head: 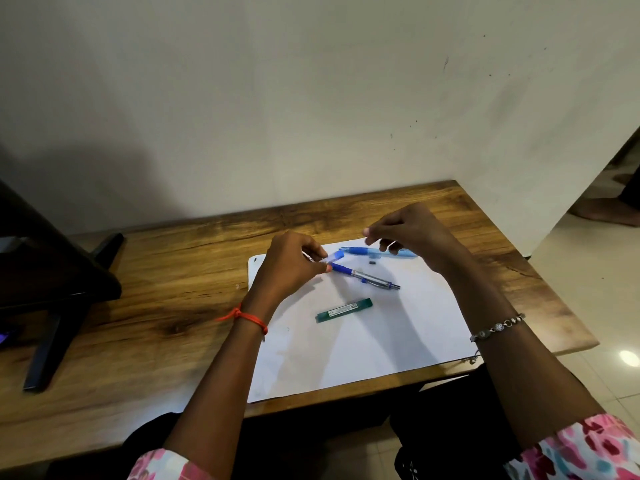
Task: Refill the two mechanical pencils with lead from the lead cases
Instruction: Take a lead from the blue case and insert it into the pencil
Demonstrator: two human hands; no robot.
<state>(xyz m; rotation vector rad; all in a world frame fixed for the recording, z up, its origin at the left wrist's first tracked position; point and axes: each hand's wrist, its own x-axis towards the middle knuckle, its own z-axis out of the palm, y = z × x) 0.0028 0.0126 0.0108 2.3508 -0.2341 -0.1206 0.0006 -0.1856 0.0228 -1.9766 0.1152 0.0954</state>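
Progress, by judgement: somewhere in the middle, with no pencil visibly closed up and put aside as done. Pinching a small light-blue lead case with the fingers of the left hand, raised just over the far left part of the white sheet. Holding the right hand in the air above the sheet, fingers curled, thumb and forefinger tips brought near each other; impossible to tell whether a lead sits between them, too thin to see. Left to do, most likely: dropping lead into both barrels and putting the caps back.

As for looks: silver pencil with blue grip lying slanted on the sheet, one end touching or just beside the left thumb, cannot say which. Translucent blue pencil lying flat farther back, partly under the right hand. Small dark piece between the two pencils, perhaps a cap or an eraser. Green lead case lying apart, nearer to the body. All of it on the sheet, on the wooden bench.
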